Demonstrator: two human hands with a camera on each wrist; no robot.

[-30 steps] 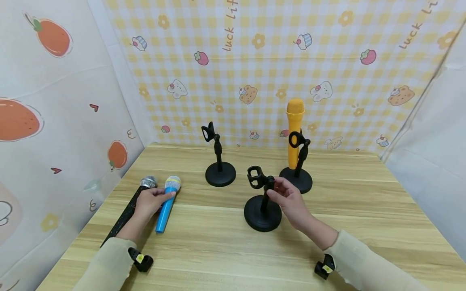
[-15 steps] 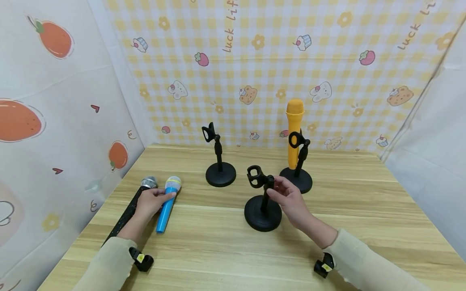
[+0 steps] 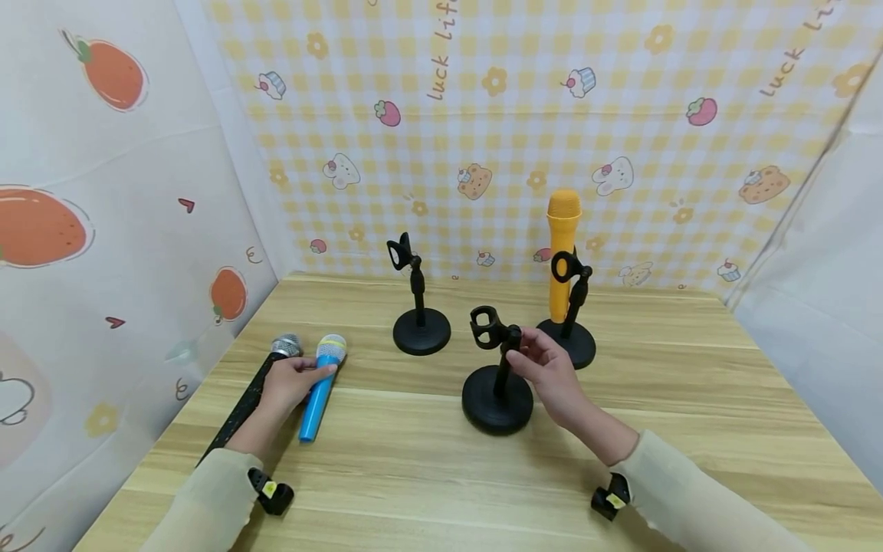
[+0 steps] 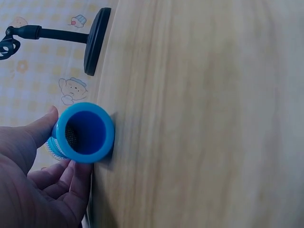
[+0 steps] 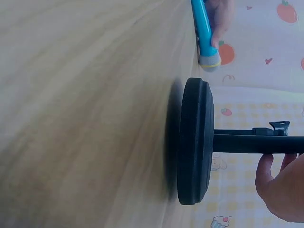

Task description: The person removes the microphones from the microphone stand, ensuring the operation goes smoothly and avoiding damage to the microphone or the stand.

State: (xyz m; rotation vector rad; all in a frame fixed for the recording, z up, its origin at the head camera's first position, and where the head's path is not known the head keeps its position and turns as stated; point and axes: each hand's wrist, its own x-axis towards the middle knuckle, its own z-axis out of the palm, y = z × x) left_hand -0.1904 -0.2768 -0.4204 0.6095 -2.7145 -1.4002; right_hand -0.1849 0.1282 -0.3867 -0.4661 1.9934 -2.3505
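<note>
My left hand [image 3: 284, 385] pinches a blue microphone [image 3: 317, 400] with a silver mesh head, lying on the table at the left. The left wrist view shows its hollow blue end [image 4: 108, 137], the thumb on one side and fingers on the other. My right hand [image 3: 557, 383] holds the upper post of a black desktop microphone stand [image 3: 495, 402], whose clip is vacant. In the right wrist view its round base [image 5: 194, 142] appears slightly off the table, with a shadow beside it. A black microphone [image 3: 243, 410] lies beneath my left wrist, partly covered.
Another black stand [image 3: 421, 333] with a vacant clip is at the back middle. At the back right, a yellow microphone [image 3: 564, 230] stands upright beside a third black stand [image 3: 578, 345]. Patterned cloth [image 3: 414, 138] hangs behind the wooden table [image 3: 400, 475].
The stand in my right hand has risen slightly. My left hand stays on the blue microphone. The head view has shifted a little.
</note>
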